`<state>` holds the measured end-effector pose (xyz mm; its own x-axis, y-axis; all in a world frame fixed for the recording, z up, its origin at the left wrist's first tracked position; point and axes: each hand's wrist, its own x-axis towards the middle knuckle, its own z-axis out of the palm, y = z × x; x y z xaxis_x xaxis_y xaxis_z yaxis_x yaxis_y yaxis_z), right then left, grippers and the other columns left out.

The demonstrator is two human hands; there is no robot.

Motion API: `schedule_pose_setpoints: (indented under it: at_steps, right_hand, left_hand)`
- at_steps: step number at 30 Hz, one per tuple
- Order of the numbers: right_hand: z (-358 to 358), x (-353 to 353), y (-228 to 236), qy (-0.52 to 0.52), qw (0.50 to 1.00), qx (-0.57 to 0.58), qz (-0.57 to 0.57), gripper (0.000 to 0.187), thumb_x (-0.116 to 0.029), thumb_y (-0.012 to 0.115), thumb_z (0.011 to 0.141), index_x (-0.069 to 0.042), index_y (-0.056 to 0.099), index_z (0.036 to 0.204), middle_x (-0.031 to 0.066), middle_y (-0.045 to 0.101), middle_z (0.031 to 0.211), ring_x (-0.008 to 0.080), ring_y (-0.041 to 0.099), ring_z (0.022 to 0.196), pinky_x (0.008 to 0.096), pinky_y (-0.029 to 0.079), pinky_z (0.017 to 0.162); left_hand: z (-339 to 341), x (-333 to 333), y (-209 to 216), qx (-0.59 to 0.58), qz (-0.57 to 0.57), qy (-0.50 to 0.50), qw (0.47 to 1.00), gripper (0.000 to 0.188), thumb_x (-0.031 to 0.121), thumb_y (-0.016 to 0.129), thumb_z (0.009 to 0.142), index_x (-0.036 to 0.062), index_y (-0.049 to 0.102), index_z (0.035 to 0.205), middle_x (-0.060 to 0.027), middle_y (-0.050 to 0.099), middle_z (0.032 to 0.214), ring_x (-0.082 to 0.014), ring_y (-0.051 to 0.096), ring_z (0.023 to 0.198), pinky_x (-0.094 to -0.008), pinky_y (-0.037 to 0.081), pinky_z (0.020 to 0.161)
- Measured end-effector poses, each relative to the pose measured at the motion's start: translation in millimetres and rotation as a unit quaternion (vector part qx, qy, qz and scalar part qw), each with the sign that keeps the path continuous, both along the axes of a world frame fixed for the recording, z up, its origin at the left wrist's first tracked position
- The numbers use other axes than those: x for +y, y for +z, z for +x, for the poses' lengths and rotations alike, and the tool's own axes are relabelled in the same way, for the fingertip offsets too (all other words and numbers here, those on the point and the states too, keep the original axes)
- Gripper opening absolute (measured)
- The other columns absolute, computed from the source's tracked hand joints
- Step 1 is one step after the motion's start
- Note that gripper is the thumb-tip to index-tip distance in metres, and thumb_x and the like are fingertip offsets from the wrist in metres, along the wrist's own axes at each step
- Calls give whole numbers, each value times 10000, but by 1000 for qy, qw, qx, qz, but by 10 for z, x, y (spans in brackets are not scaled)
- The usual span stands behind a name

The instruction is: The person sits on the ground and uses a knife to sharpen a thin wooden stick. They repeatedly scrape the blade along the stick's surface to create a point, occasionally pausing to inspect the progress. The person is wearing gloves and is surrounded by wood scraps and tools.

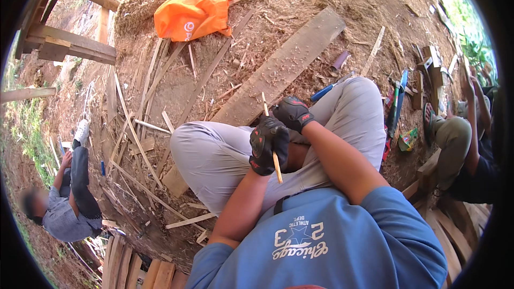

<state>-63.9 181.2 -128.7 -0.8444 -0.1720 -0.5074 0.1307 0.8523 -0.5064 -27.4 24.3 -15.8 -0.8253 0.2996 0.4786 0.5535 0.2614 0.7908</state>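
Note:
Both my hands wear black gloves and meet over my crossed legs. A thin, pale wooden stick [277, 167] runs through the closed fist of my left hand [269, 145]. One end of it points away from me, the other toward my shirt. Just beyond and to the right, my right hand [292, 113] is bent closed close beside the stick's far part. Whatever its fingers hold is hidden by the glove. Beneath the hands, a wide wooden plank [284, 61] lies on the ground with shavings scattered over it.
An orange bag [195, 13] lies beyond the wood strips [134, 128] at left. Near my right knee are a blue-handled tool [324, 92] and a dark tube [340, 60]. One person [69, 198] sits at far left, another [460, 144] at right. A timber frame [75, 43] stands upper left.

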Motion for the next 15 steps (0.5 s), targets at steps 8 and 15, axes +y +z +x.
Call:
schedule_pose_setpoints:
  at_steps: [8,15]
  right_hand:
    - [1,-46,34,-7,1000,18,9,367,-372,598,937,-66,798,917,203,749,913,379,741,836,487,583,759]
    - [-11,-41,5,16,998,13,67,310,-322,606,919,-85,806,924,194,753,921,381,745,867,474,593,771]
  left_hand:
    - [-50,-23,124,7,17,-25,1000,217,83,549,1029,16,664,858,-163,685,830,-389,700,783,-462,586,750]
    - [-76,8,92,-12,25,-29,999,169,28,574,973,15,632,815,-166,648,778,-384,673,726,-446,561,680]
